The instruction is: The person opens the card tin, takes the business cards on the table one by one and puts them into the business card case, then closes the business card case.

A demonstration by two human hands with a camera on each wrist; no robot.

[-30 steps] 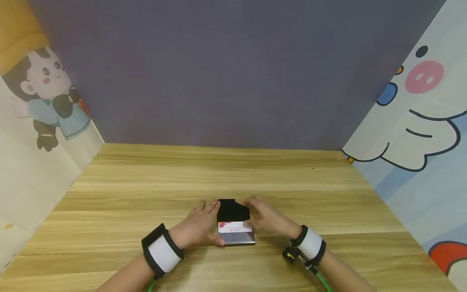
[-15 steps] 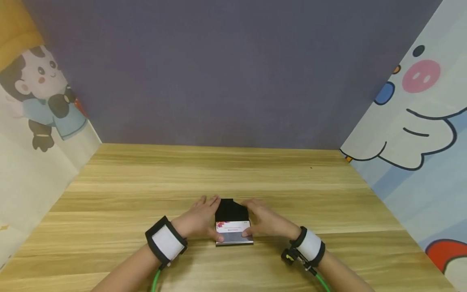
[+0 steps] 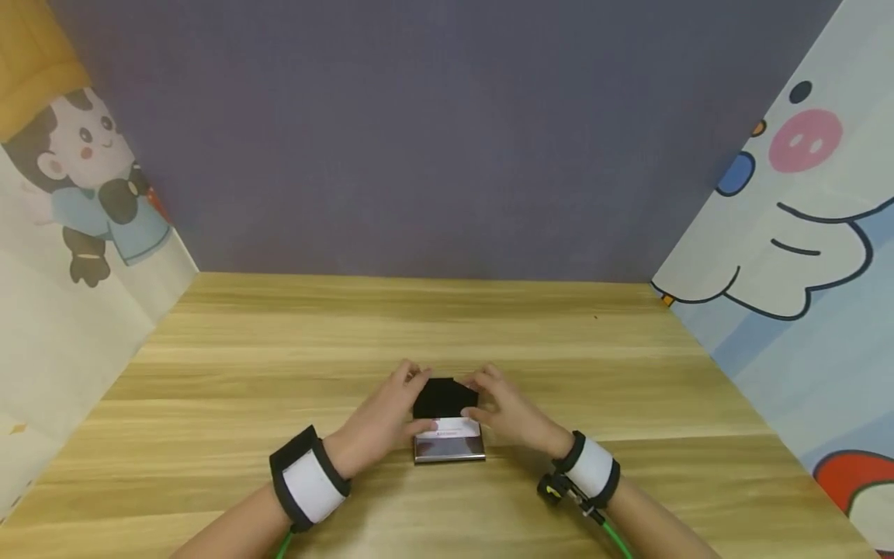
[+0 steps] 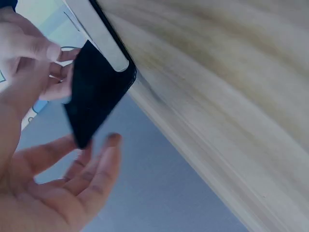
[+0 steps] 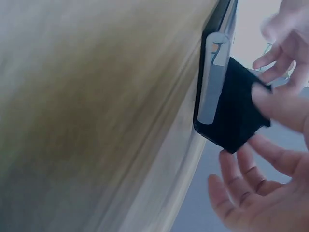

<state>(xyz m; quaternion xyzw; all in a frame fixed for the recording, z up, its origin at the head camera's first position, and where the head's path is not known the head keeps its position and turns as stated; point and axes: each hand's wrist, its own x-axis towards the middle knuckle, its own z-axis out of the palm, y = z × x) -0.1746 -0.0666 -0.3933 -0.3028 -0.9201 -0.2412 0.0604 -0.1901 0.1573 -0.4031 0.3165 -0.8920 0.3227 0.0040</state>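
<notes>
A business card case (image 3: pixel 449 449) with a metallic front lies on the wooden table, its black flap (image 3: pixel 445 397) raised at the far side. A white card (image 3: pixel 457 428) with small red print shows inside. My left hand (image 3: pixel 380 419) is at the flap's left side, fingers behind its edge and thumb over the card. In the left wrist view its index finger (image 4: pixel 67 145) meets the flap's corner. On the other side my right hand (image 3: pixel 513 411) has fingertips at the flap's right corner, and its thumb reaches in front of the flap. Neither thumb presses against the flap.
The wooden table (image 3: pixel 279 334) runs back to a grey-purple panel (image 3: pixel 419 140). Cartoon-printed walls stand at both sides. White bands (image 3: pixel 312 481) are strapped on both wrists, with green cords trailing toward the near edge.
Both thumbs have lifted from the case's metallic front and moved farther up, toward the flap. The left fingers have bent and risen at the flap's edge. The case stays in place.
</notes>
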